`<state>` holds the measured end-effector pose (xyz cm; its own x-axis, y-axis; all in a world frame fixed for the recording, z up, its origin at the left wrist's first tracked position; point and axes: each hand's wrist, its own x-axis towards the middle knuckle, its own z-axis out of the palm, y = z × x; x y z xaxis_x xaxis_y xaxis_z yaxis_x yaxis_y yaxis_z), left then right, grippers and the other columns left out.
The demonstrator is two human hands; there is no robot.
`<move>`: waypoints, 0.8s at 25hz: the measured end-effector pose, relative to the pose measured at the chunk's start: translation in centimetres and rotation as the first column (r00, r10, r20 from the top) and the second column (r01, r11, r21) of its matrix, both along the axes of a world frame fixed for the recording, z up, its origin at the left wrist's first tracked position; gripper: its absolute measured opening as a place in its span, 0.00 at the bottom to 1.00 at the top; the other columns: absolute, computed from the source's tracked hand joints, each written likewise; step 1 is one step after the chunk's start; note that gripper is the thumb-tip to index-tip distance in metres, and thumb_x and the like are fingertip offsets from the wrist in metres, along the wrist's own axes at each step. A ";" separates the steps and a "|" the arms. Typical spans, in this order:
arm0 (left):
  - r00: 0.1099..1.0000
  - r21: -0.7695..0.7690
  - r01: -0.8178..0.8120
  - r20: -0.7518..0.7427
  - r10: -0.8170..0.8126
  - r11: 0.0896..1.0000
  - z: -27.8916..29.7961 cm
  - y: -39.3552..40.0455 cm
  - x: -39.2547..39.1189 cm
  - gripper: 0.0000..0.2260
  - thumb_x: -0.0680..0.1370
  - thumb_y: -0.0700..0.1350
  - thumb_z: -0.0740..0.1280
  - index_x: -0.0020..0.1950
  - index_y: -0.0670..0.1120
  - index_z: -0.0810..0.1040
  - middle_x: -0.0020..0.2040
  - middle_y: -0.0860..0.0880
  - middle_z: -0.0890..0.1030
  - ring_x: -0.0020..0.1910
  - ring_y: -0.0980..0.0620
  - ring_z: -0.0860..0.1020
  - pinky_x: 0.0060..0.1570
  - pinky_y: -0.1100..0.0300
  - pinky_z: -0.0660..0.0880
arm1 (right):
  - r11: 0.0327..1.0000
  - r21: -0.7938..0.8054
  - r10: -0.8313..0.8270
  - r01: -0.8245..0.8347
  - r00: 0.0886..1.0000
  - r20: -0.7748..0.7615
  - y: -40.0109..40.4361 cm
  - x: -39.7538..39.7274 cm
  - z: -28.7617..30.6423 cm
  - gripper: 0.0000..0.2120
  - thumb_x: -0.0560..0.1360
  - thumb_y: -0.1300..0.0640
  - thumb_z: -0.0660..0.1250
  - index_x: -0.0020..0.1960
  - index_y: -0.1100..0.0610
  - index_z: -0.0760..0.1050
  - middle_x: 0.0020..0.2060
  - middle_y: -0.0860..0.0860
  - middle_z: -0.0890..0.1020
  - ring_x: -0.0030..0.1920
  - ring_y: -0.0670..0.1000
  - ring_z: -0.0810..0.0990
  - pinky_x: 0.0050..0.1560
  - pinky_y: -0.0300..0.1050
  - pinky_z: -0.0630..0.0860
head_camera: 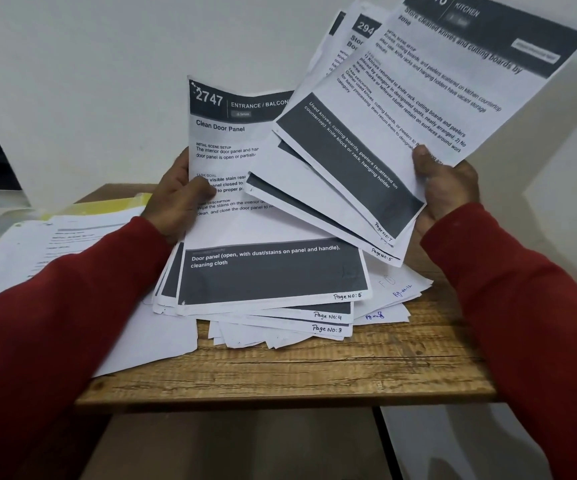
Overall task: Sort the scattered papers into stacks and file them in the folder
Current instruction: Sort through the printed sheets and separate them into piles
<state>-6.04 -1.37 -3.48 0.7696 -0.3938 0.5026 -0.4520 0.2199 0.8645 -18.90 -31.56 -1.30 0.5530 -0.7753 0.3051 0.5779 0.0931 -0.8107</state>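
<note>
A person in red sleeves sits at a small wooden table (315, 372), holding printed papers in both hands at the centre of the frame. The left hand (176, 199) grips one bundle (245, 216), thumb curled over the front of the top sheet, headed "Clean Door Panel" and marked page 5; pages 4 and 3 peek out below it. This bundle stands nearly upright, long axis vertical, lower edge resting on loose sheets (387, 299) on the table. The right hand (446, 188) pinches a fanned set (401, 109), thumb on top, long axis tilted toward the upper right, headers pointing away. Fanning likely exposes the handwritten page numbers for sorting. At the left edge lies a yellow folder (114, 206) under more sheets (55, 251), probably awaiting the sorted stacks.
</note>
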 end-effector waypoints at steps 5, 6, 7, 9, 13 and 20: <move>1.000 -0.019 0.024 0.011 -0.024 1.000 -0.2 0.3 0.2 0.36 0.79 0.28 0.60 0.80 0.53 0.50 0.60 0.57 0.82 0.57 0.53 0.82 0.53 0.57 0.79 | 1.000 0.009 0.017 -0.017 1.000 -0.006 -0.1 0.2 -0.2 0.11 0.76 0.68 0.69 0.58 0.62 0.79 0.55 0.59 0.84 0.56 0.60 0.83 0.59 0.62 0.78; 1.000 -0.018 0.020 0.012 -0.020 1.000 -0.3 0.3 0.2 0.36 0.80 0.29 0.60 0.80 0.54 0.48 0.60 0.58 0.82 0.57 0.54 0.82 0.52 0.58 0.80 | 1.000 0.009 0.020 -0.020 1.000 -0.003 0.0 0.2 -0.2 0.11 0.76 0.68 0.69 0.58 0.63 0.79 0.55 0.59 0.84 0.56 0.60 0.83 0.59 0.62 0.78; 0.999 -0.012 0.020 0.026 -0.020 1.000 -0.3 0.4 0.1 0.36 0.81 0.30 0.60 0.80 0.55 0.48 0.60 0.58 0.82 0.57 0.54 0.82 0.52 0.58 0.80 | 1.000 0.015 0.023 -0.023 1.000 0.000 0.0 0.2 -0.2 0.12 0.76 0.68 0.68 0.59 0.64 0.79 0.55 0.60 0.84 0.56 0.60 0.83 0.59 0.62 0.78; 0.998 0.019 0.011 0.061 -0.012 1.000 -0.4 0.4 0.0 0.32 0.81 0.31 0.60 0.78 0.55 0.54 0.60 0.60 0.82 0.58 0.55 0.81 0.54 0.59 0.79 | 0.999 0.026 0.023 -0.023 1.000 0.001 0.0 0.2 -0.2 0.13 0.76 0.68 0.68 0.61 0.64 0.78 0.55 0.59 0.84 0.56 0.60 0.83 0.59 0.61 0.78; 0.994 0.095 -0.035 0.102 0.025 0.995 -0.4 0.6 0.4 0.18 0.81 0.35 0.63 0.71 0.44 0.72 0.64 0.48 0.79 0.63 0.52 0.77 0.70 0.50 0.71 | 1.000 0.015 0.025 -0.025 1.000 -0.003 0.1 0.2 -0.1 0.10 0.76 0.68 0.68 0.57 0.62 0.80 0.54 0.58 0.85 0.56 0.60 0.83 0.59 0.62 0.78; 0.992 0.147 -0.075 0.112 0.059 0.986 -0.2 0.7 -0.2 0.16 0.80 0.40 0.66 0.68 0.44 0.76 0.62 0.47 0.80 0.58 0.56 0.78 0.65 0.59 0.73 | 0.999 0.022 0.033 -0.033 0.999 -0.006 0.4 0.0 -0.1 0.13 0.76 0.68 0.68 0.61 0.64 0.78 0.56 0.59 0.84 0.56 0.60 0.83 0.59 0.62 0.79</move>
<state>-6.20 -0.67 -3.65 0.7418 -0.4207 0.5223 -0.5531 0.0566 0.8312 -18.88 -31.15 -1.40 0.5805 -0.7630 0.2844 0.5690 0.1303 -0.8119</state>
